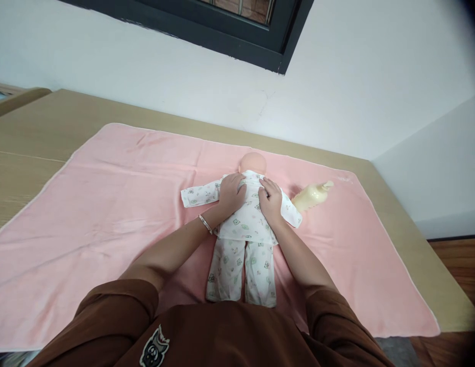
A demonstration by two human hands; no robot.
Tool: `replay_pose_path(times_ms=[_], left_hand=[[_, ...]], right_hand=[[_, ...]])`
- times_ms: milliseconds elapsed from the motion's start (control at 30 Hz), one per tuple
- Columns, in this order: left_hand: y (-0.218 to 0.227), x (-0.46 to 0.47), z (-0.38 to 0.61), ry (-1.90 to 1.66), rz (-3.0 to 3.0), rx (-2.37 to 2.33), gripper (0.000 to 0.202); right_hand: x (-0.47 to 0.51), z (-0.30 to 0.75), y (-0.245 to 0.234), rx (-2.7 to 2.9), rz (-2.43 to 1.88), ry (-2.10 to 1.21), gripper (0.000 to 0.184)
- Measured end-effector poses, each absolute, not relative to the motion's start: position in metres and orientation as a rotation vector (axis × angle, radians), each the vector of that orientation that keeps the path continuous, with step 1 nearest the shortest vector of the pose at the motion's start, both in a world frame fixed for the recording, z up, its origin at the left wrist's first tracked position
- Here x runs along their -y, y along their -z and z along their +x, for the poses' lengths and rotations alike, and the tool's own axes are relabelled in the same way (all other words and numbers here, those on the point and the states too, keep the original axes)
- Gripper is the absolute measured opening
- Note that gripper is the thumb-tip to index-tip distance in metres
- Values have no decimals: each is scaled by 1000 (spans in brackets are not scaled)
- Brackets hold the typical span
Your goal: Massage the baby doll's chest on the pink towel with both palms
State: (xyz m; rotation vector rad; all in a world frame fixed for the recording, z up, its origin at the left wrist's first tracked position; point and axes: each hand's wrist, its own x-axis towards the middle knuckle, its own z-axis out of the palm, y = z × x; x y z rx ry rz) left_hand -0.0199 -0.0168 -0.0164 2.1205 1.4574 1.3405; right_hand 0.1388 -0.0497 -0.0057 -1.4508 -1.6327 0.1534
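Head view, and I'm looking down on a small baby doll in white pyjamas printed with little green figures [243, 232]. It lies lengthwise in the middle of a pink fleece blanket [107, 204] that covers most of the pale wooden desk [38, 132]. The bald head points at the white wall [145, 76], the legs toward the person.

The left hand [231, 192] lies flat on the doll's chest up by the collar, with a thin bracelet [205, 224] at the wrist. The right hand [271, 201] rests palm-down on the other side, near the shoulder. Neither grip is closed on anything: the fingers are stretched out and close together, pressing the cloth rather than pinching it, as far as I can tell.

My read is that the flat palms hold the top smooth and steady the doll on the soft blanket. A cream plastic baby bottle [311, 197] lies on its side just beside the doll's sleeve, to the right of the right hand and untouched, though it looks within easy reach. Brown sleeves [115, 316] fill the bottom edge.
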Motion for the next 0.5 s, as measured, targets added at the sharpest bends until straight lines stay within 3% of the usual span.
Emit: replay_pose_path(times_ms=[500], left_hand=[[16, 16, -19, -1309, 2141, -1489, 30]], right_hand=[[48, 138, 0, 1765, -1559, -116, 40]])
